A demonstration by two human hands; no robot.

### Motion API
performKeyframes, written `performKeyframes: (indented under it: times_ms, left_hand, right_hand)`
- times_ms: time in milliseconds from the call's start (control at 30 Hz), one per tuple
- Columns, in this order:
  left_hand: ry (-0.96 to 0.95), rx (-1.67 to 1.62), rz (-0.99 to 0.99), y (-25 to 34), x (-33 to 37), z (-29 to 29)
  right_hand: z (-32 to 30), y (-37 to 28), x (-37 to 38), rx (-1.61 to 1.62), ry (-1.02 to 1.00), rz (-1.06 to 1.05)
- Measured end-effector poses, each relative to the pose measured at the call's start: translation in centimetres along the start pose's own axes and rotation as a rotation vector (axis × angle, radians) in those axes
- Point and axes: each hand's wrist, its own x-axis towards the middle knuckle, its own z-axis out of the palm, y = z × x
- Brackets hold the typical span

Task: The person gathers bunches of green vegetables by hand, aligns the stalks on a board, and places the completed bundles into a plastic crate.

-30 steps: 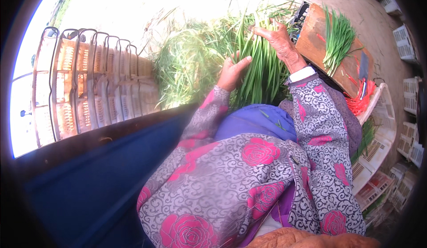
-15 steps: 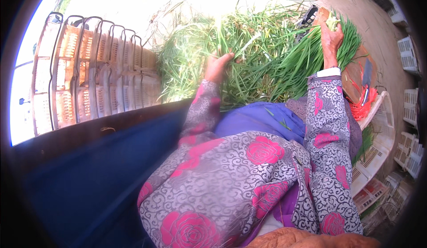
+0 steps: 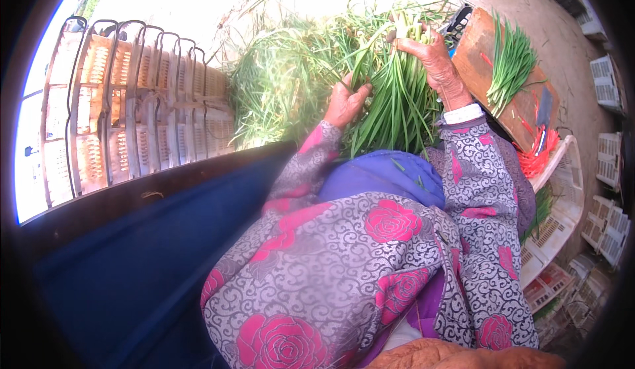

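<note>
My right hand [image 3: 435, 63] grips a thick bunch of garlic chives [image 3: 397, 104] near the pale stem ends, which point away from me. The long green leaves hang down toward my lap. Left of the bunch, my left hand [image 3: 347, 104] is closed, thumb against fingers, on a few chive leaves. Under and behind both hands spreads a heap of loose chives [image 3: 271, 71], washed out by glare at its far side. A smaller, neat bundle of chives [image 3: 510, 64] lies by itself on a wooden board [image 3: 481, 35] at the right.
Near the board's close end lie a knife [image 3: 544, 114] and a tangle of red ties [image 3: 531, 160]. A white plastic crate [image 3: 562, 197] holding some greens stands at my right. Stacked crates [image 3: 126, 97] rise at the left, beside a dark blue panel [image 3: 132, 263]. More crates [image 3: 605, 81] line the far right.
My right hand has moved left from the board with a bunch of chives, leaving a smaller bundle there. My left hand has shifted slightly right, close to the held bunch.
</note>
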Motion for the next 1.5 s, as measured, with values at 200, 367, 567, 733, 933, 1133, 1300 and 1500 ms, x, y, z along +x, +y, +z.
performKeyframes:
  times_ms: [200, 367, 567, 733, 933, 1133, 1300, 1500]
  left_hand:
    - [-0.014, 0.067, 0.048, 2.5, -0.3, 1.2]
    - [0.015, 0.202, 0.078, 2.4, -0.6, 1.7]
    - [0.058, 0.38, 0.172, 0.7, -0.2, 1.7]
    - [0.024, 0.444, 0.123, -0.8, 0.0, 0.1]
    - [0.132, -0.387, -0.231, -1.7, 0.6, -4.6]
    - [0.087, -0.735, -0.116, -1.4, 0.9, -8.4]
    - [-0.023, -0.621, -0.007, 1.3, 1.2, -9.4]
    - [-0.15, -0.456, -0.106, 6.3, 0.8, -5.4]
  right_hand:
    - [-1.0, 0.6, -0.1, -0.062, 0.031, -0.108]
    - [0.7, -0.4, -1.0, -0.165, -0.066, -0.043]
    - [1.5, -0.5, -1.3, -0.247, -0.019, -0.029]
    - [0.4, -0.4, -0.7, -0.249, 0.207, -0.141]
    - [-11.0, -5.7, -1.7, 0.095, 0.391, -0.227]
    - [-10.6, -7.2, -4.4, 0.333, 0.131, -0.169]
    - [-8.3, -4.2, -2.7, 0.298, -0.014, 0.057]
    - [-3.4, 2.0, 0.3, 0.133, -0.009, 0.129]
